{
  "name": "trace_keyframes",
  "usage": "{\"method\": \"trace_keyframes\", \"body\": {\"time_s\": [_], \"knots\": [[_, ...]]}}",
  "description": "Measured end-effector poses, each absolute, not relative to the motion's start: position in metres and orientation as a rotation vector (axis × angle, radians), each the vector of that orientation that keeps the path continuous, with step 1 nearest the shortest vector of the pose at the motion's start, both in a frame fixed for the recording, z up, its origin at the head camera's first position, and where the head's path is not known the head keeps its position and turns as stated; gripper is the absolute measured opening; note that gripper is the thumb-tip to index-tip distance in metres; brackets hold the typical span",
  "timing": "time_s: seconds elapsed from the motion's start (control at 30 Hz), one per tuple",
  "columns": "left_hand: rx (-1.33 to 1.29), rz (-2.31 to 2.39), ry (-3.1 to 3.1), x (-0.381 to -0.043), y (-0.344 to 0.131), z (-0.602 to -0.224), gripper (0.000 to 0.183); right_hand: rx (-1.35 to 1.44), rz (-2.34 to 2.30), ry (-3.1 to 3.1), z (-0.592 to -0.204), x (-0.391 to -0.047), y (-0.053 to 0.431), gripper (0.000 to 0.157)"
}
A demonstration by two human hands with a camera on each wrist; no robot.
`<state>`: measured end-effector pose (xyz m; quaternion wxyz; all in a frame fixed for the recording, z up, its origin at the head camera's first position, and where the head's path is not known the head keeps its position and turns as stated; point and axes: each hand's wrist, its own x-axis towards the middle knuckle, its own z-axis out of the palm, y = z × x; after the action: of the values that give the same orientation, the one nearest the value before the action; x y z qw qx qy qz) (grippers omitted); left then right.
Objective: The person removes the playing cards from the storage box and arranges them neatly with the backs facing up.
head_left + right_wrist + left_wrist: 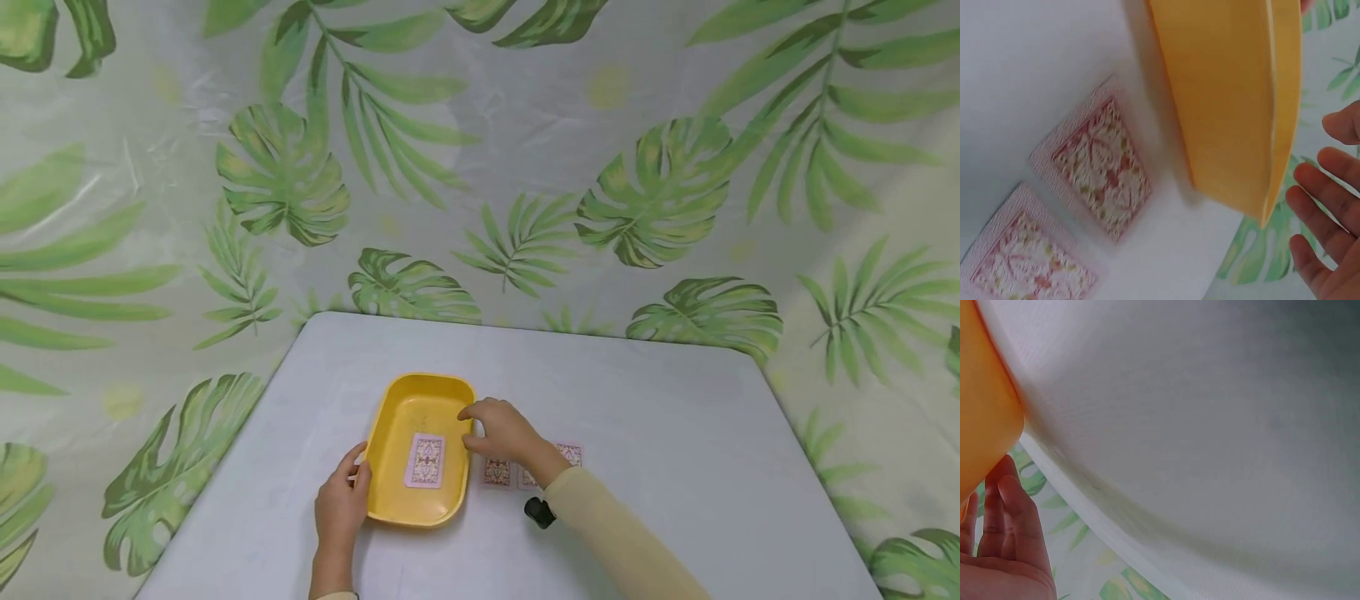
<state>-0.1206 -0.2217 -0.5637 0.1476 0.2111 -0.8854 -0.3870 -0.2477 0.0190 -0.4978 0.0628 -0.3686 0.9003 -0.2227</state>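
Observation:
A yellow tray (420,509) lies on the white table, with one patterned playing card (425,460) face down inside it. At the tray's left side is my left hand (342,497), its fingertips touching the rim and outer wall; the left wrist view shows these fingers fairly straight. My right hand (504,430) reaches over the tray's right rim with fingers spread and nothing between them. Seen from the right wrist, its fingers (1329,194) are relaxed beside the tray rim. Below the right hand lie more cards (497,472), partly hidden by that hand and wrist.
The white table (675,433) reaches back to a leaf-patterned sheet (525,167) behind it. A small black device (539,512) sits at the right wrist. Two cards (1104,169) show close beside the tray in the right wrist view.

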Motion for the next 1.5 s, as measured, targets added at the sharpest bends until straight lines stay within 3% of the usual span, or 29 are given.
{"method": "trace_keyframes", "body": {"time_s": [0.57,1.0,1.5], "knots": [[0.565,-1.086,-2.518,-0.122,-0.224,-0.568,0.035,-1.175,-0.461,2.637,-0.526,-0.240,-0.041,0.039],[0.580,-1.071,-2.500,-0.123,-0.223,-0.568,0.034,-1.078,-0.102,2.715,-0.543,-0.234,-0.058,0.083],[0.558,-1.083,-2.516,-0.122,-0.224,-0.568,0.035,-1.053,0.014,2.752,-0.546,-0.230,-0.061,0.096]]}}
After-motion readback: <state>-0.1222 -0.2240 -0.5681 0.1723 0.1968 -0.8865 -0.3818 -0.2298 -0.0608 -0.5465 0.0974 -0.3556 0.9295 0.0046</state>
